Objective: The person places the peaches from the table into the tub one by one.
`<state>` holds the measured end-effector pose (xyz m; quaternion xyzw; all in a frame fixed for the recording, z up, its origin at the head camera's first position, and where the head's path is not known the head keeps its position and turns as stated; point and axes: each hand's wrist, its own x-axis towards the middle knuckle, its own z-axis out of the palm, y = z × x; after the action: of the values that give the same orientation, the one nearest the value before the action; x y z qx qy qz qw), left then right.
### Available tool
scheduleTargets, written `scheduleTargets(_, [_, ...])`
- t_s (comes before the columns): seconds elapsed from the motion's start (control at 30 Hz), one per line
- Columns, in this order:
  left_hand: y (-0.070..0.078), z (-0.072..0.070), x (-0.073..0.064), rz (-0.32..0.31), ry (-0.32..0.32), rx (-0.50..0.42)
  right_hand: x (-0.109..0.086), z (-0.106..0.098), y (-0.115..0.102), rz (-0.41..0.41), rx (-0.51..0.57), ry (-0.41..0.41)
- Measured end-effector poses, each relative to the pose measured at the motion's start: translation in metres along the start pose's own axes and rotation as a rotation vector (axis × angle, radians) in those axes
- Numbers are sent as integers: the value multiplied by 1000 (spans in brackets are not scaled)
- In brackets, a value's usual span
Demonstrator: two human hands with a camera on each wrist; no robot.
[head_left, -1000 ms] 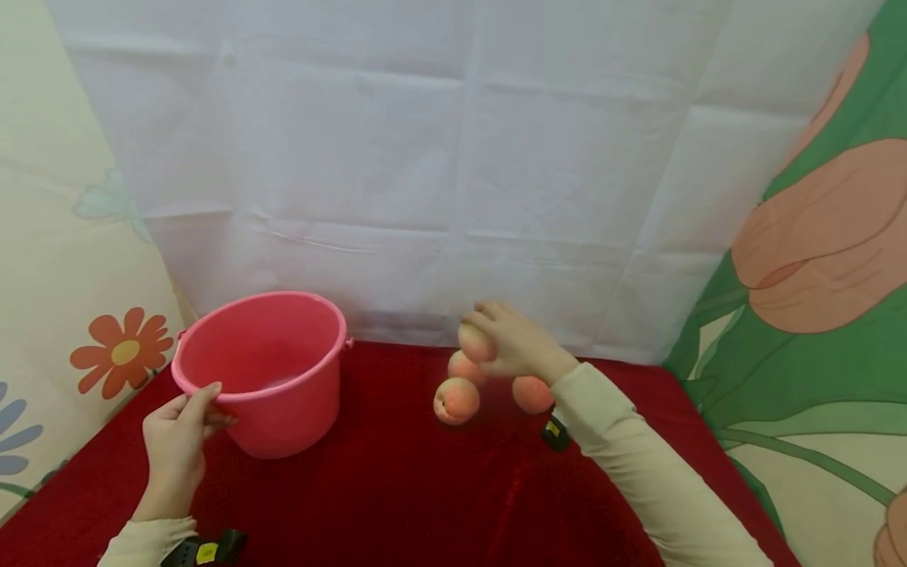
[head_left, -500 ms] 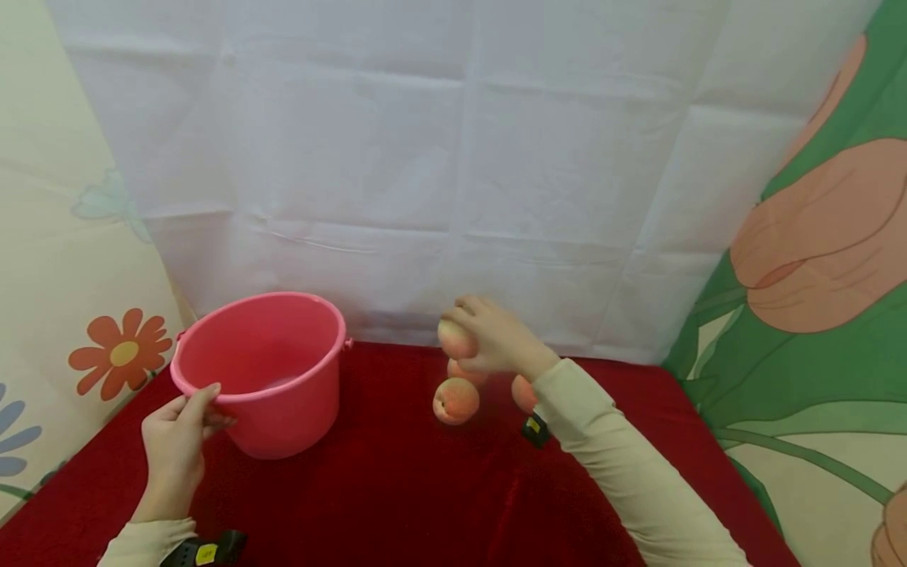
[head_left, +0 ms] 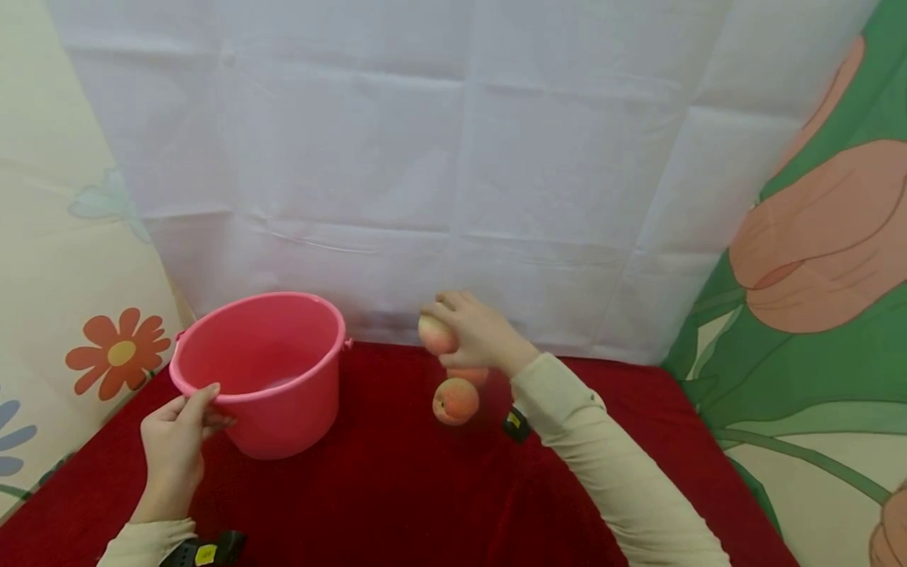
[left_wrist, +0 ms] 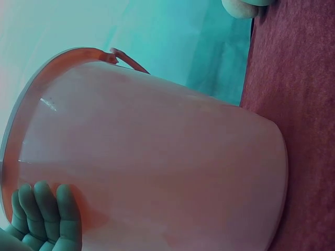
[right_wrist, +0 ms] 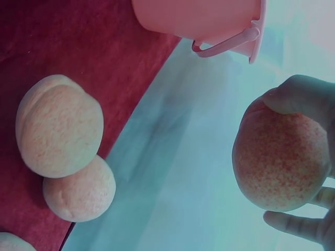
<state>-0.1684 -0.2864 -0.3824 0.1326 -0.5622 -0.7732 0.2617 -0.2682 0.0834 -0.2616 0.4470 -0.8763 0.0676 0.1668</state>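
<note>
On the left stands a pink bucket [head_left: 283, 417], its rim pinched by my left hand [head_left: 175, 441] between thumb and fingers. The left wrist view shows the curled fingers [left_wrist: 49, 212] against the bucket's outer wall. My right hand [head_left: 485, 335] holds a peach [head_left: 437, 335] raised above the table, to the right of the bucket. The right wrist view shows this held peach [right_wrist: 280, 157] with the thumb over one side and fingers round the other. Below the hand, two more peaches sit close together: a front peach [head_left: 456, 402] and a partly hidden rear peach [head_left: 469, 376].
A dark red cloth [head_left: 397, 488] covers the table. Behind it hangs a white sheet [head_left: 453, 157], with floral hangings at both sides. Another peach [right_wrist: 14, 243] shows at the corner of the right wrist view. The bucket's handle [right_wrist: 227, 44] hangs down its side.
My right hand has moved left with the peach, toward the bucket. The forearm now hides the peach on the right in the head view. My left hand and the bucket have stayed still.
</note>
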Motion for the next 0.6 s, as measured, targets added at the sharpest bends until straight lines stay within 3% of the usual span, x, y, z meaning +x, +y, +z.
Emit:
scheduleTargets(0.23, [-67,-44,56,26,-7,5,9,1,-7,10,3,-17])
scheduleTargets(0.3, [-78,-50,64,26,21,12,12,0,-8,14,10,-17])
scheduleTargets(0.37, [-81,-52,67,32,15,-4,15,0,-10,12,18,-12])
scheduleTargets(0.5, [-61,-44,52,26,-34,-37,22,2,-12,7,24,-4])
scheduleTargets(0.6, [-49,-38,43,23,-29,-8,27,3,-14,10,31,-9])
